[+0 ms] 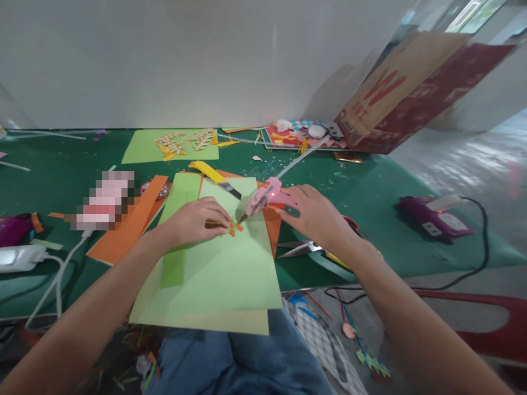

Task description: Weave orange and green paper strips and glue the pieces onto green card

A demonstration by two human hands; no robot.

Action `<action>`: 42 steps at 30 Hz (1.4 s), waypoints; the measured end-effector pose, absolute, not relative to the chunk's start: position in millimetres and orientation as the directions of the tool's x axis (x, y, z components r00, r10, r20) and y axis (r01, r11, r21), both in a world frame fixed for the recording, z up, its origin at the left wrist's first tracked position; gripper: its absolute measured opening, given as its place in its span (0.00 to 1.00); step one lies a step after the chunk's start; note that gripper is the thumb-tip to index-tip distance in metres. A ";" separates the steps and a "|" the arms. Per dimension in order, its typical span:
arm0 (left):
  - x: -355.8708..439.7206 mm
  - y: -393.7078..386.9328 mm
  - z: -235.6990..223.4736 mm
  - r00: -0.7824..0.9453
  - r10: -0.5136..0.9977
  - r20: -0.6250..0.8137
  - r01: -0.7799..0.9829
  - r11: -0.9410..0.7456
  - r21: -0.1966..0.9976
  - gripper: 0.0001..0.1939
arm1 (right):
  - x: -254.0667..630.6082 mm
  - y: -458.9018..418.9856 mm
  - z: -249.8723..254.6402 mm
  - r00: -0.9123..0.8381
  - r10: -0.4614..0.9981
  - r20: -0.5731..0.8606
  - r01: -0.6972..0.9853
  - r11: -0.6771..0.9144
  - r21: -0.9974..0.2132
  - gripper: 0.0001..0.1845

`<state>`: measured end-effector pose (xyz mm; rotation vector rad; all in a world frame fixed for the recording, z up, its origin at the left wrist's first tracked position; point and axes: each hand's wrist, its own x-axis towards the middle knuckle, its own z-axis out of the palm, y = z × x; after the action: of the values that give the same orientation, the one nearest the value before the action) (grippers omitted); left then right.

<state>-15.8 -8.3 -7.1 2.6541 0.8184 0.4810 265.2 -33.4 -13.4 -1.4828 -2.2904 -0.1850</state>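
Sheet of paper lies centre frame — utility knife just above it, scissors to its right, cardboard box upper right — power adapter far right

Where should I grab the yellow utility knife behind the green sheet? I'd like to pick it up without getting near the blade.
Take the yellow utility knife by its yellow handle, the upper-left end, coming from the far left side. The dark blade end points down-right toward the pink glue gun in the right hand, so that end is best avoided. The left hand is nearer.
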 end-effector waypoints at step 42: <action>-15.4 -9.1 -7.6 0.774 0.596 0.213 0.493 -0.779 0.388 0.09 | 264.5 -49.2 4.7 -0.432 0.801 0.415 0.872 0.489 -0.037 0.15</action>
<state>-15.4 -9.1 -7.6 2.6579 0.8384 0.4701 264.5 -49.2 4.7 -1.3952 -2.3606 -0.2575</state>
